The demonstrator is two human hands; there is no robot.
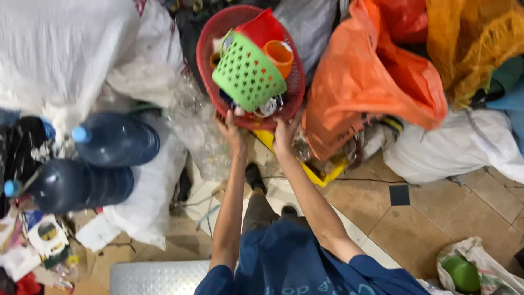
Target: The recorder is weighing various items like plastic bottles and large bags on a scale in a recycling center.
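Observation:
A round red plastic basket (207, 41) is held up in front of me, above the floor. My left hand (231, 133) grips its near rim from below, and my right hand (285, 134) grips the rim just to the right. Inside the basket lies a small green perforated basket (248, 74), an orange cup (279, 54), a red plastic piece (261, 28) and some small white items. Both my arms reach straight forward from my blue shirt (289, 265).
Two large blue water jugs (112, 139) lie at the left among white sacks (60, 49). An orange bag (371, 82), a yellow net bag (469, 38) and another white sack (464, 147) crowd the right. Below is a tiled floor (426, 218), a yellow object (316, 175) and a metal plate (155, 277).

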